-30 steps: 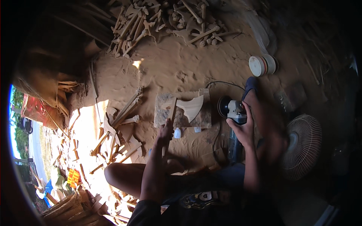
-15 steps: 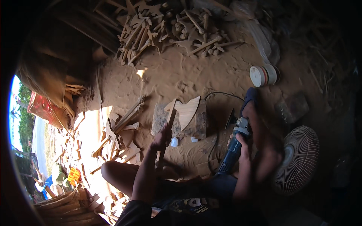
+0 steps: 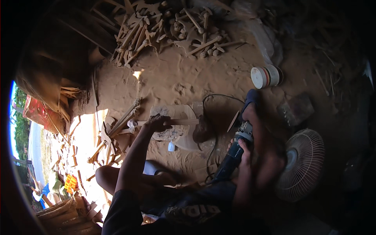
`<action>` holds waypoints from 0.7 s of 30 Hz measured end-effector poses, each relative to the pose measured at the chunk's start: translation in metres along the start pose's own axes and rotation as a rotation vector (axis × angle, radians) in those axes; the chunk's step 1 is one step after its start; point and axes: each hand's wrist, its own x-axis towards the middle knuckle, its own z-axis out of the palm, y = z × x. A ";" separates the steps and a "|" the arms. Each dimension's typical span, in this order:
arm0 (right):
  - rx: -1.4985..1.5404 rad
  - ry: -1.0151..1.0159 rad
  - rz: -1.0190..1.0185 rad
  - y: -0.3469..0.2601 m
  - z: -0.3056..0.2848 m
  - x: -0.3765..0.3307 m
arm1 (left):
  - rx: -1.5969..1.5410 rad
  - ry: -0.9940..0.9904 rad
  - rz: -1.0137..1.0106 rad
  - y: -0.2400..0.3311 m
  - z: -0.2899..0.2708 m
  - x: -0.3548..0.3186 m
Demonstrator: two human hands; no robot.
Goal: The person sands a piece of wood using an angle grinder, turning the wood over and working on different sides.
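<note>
My left hand [image 3: 157,123] is closed around a wooden axe [image 3: 184,122], whose pale handle lies level above a worn block [image 3: 159,135] on the ground. At the axe's right end the head is in shadow, and its outline is hard to separate from the block. My right hand [image 3: 244,152] grips a dark blue angle grinder [image 3: 231,158], which slants up across my lap. The grinder's disc [image 3: 233,121] faces the block and stands apart from the axe. A black cord [image 3: 216,143] loops from the grinder around the block's right side.
Several carved wooden pieces [image 3: 137,35] are heaped at the back, with more wood [image 3: 117,131] at the left. A round fan [image 3: 303,164] stands at right, near my bent leg. A white tub [image 3: 266,76] lies on the sandy ground beyond my foot [image 3: 250,97].
My left hand has moved up and left and turned the axe from near upright to level. The grinder stays in my right hand, and the whole view has shifted slightly.
</note>
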 end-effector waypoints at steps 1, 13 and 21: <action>-0.012 0.010 -0.003 -0.003 -0.002 0.000 | -0.012 -0.002 0.010 0.005 0.021 0.019; -0.569 0.103 -0.300 -0.002 0.052 0.010 | -0.177 0.567 -0.442 0.052 0.147 -0.011; -1.237 -0.356 -0.548 0.014 0.117 0.037 | -0.177 0.765 -0.553 0.044 0.145 0.008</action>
